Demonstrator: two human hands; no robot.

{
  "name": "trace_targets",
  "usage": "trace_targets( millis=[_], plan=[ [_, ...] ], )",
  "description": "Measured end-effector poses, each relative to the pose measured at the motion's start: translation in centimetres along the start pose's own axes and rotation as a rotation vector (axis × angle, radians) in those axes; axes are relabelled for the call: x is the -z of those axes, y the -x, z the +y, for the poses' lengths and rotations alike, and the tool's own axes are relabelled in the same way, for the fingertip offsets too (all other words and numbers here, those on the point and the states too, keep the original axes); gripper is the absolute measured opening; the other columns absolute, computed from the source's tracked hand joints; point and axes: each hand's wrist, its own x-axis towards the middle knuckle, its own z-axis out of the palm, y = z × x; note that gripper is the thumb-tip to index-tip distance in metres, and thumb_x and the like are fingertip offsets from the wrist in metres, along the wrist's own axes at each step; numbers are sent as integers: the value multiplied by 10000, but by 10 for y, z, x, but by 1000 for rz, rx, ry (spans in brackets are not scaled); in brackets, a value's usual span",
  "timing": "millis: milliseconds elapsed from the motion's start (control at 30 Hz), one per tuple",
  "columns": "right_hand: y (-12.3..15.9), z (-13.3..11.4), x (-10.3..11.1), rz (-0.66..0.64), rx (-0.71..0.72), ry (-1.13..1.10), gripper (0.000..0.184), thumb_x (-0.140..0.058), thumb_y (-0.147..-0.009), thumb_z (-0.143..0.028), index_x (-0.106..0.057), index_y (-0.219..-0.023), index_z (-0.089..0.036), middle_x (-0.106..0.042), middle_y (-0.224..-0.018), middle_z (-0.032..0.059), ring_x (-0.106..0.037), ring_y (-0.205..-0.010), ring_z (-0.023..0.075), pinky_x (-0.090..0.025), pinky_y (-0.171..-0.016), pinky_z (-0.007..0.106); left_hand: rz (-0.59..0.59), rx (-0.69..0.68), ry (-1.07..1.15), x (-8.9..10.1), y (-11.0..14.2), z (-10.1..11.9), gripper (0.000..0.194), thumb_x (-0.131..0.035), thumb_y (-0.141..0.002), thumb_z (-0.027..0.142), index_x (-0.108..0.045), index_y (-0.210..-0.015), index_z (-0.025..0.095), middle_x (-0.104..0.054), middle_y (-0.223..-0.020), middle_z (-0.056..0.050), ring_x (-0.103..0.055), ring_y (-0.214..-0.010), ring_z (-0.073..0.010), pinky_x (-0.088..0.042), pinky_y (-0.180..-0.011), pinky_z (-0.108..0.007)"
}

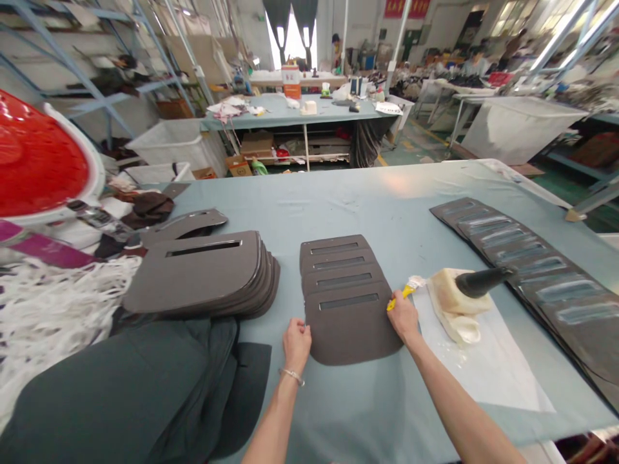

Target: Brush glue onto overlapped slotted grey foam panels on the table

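Observation:
Several dark grey-brown panels [353, 332], each with a narrow slot, lie overlapped like steps on the table in front of me. My left hand [296, 345] is at their left edge, thumb and fingers pinched together; what sits between the fingertips is too small to make out. By the right edge, my right hand [404, 317] is closed around a yellow-handled brush [409, 290], its pale, glue-coated bristles pointing right. Close to the brush stands a cream glue container [447, 290] with a black conical spout, resting on a white sheet [498, 374].
A thick stack of slotted panels [207, 274] lies to the left, behind dark green cloth [135, 393]. More overlapped panels [541, 258] with shiny wet slots run along the right. White netting [58, 322] and a red tub [43, 154] crowd the left side.

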Motion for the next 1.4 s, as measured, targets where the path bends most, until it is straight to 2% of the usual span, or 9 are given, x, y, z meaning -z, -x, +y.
trace_targets(
  millis=[633,800,900,1000,1100,1200,1233,1333,1400],
  plan=[
    [5,-3,15,-61,-32,-50,215,-483,-866,-129,-528,-1072,-172,-604,-894,74,-587,-755,155,-307,-586,238,-21,-18,-12,2,1,-3,101,-530,-792,277,-526,-866,208,-653,-733,-13,-626,-700,-170,-420,-695,-274],
    [6,-6,21,-60,-12,-24,217,-478,-861,-117,-535,-1065,-163,-584,-917,81,-567,-773,147,-323,-596,229,-1,-62,-32,0,4,7,76,-538,-780,227,-534,-851,200,-623,-755,-29,-615,-756,-181,-438,-739,-305],
    [8,-9,25,-6,42,25,210,-476,-852,-123,-551,-1045,-154,-569,-960,108,-542,-854,184,-338,-611,237,48,-117,-34,11,12,19,71,-543,-771,197,-556,-841,187,-603,-841,-55,-595,-864,-189,-445,-809,-327],
    [10,-4,23,88,117,66,221,-493,-834,-129,-567,-1042,-146,-559,-951,135,-509,-928,240,-355,-632,266,115,-175,-38,51,28,22,152,-493,-834,255,-575,-946,191,-590,-968,-67,-582,-892,-170,-452,-836,-318],
    [13,8,11,212,231,44,245,-484,-841,-149,-573,-1070,-148,-549,-900,138,-515,-880,250,-350,-613,278,324,-219,-173,120,53,6,243,-415,-888,287,-558,-1069,212,-565,-1104,-89,-534,-1041,-201,-417,-907,-353],
    [22,12,-3,254,269,-93,192,-481,-876,-258,-581,-1014,-170,-546,-812,98,-514,-683,197,-303,-526,257,676,-22,-499,196,77,-35,327,-395,-887,288,-518,-1178,203,-507,-1233,-137,-446,-1171,-292,-381,-924,-443],
    [28,8,-5,259,281,-146,185,-478,-884,-303,-579,-978,-180,-549,-796,86,-506,-642,185,-291,-509,255,698,45,-572,218,83,-51,339,-409,-879,310,-519,-1175,189,-526,-1191,-149,-472,-1125,-303,-401,-879,-436],
    [57,-21,-2,247,368,-310,237,-465,-892,-422,-554,-868,-203,-561,-771,66,-521,-625,179,-296,-508,256,500,71,-551,260,90,-90,217,-446,-855,357,-579,-947,213,-598,-906,-70,-562,-855,-222,-424,-741,-324],
    [83,-55,9,181,442,-450,280,-471,-881,-481,-529,-821,-214,-560,-750,51,-527,-624,173,-329,-532,256,359,68,-397,262,90,-96,180,-472,-839,386,-551,-804,228,-581,-758,-9,-552,-718,-164,-407,-683,-270]
  ],
)
